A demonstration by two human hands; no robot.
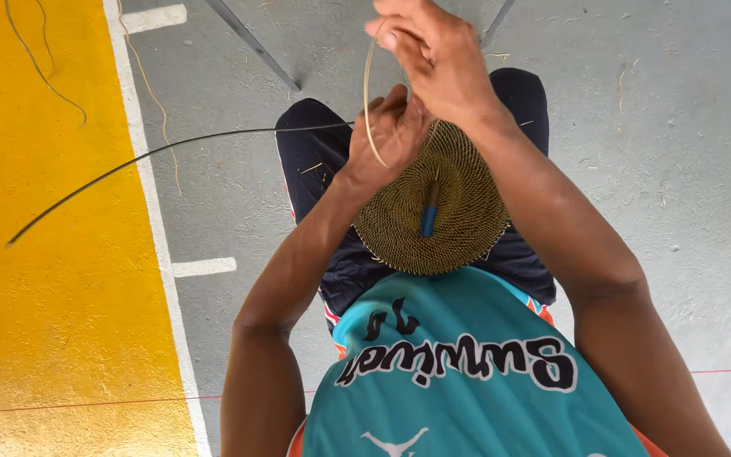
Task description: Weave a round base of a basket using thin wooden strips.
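Here, a thin pale cane strip [369,101] is pinched between the closed fingers of the right hand [433,55], while the left hand [387,135] is curled tight on the rim of a round, flat, finely coiled woven disc [458,211] held over the lap. A blue-handled tool [430,213] is stuck in the disc's centre. A long dark wire-like strand [154,154] is stretched from the left hand out over the grey and yellow floor [61,279].

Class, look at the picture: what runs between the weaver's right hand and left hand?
In the head view, a thin pale strip curves from the right hand down past the left hand, which grips the rim of the round woven disc.
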